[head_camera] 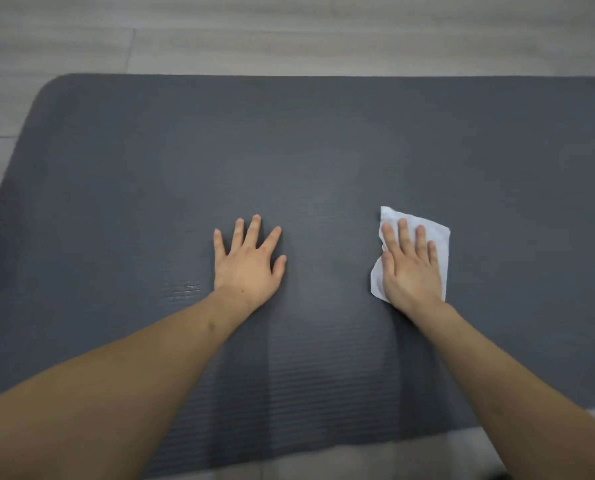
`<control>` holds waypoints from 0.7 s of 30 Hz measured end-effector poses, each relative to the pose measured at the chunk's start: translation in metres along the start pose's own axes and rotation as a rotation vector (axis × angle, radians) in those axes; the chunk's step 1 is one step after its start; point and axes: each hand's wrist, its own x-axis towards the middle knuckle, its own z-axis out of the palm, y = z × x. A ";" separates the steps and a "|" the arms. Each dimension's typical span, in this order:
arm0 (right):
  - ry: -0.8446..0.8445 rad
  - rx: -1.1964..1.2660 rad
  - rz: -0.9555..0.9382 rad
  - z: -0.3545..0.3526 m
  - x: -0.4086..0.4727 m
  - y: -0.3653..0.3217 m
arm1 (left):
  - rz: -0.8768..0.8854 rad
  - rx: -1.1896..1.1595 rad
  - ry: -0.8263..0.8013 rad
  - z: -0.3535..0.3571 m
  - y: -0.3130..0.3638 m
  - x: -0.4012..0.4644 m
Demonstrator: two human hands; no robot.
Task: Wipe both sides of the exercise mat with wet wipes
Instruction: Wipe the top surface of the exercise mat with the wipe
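The person is leaning over a dark grey mat [323, 140] that's lying flat on the pale floor [219, 36], both arms stretched out. The right hand [410, 268] is pressing a white wipe [439, 233] flat onto the mat, fingers straight and close together, with the wipe sticking out past the fingertips and on both sides. The left hand [249, 263] is resting on bare mat near it, fingers spread wide, holding nothing.

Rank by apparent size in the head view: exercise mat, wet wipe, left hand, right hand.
1. exercise mat, fills most of the frame.
2-4. Unsure: left hand, right hand and wet wipe look about alike; the right hand hides much of the wipe.
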 end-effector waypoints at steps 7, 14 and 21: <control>-0.022 -0.061 -0.113 -0.002 -0.002 -0.016 | -0.126 -0.024 0.020 0.001 -0.071 -0.029; -0.084 -0.067 -0.488 0.016 0.001 -0.153 | -0.246 -0.017 0.035 0.003 -0.122 -0.059; -0.144 -0.120 -0.798 0.037 -0.015 -0.285 | -0.416 -0.039 0.062 0.004 -0.162 -0.100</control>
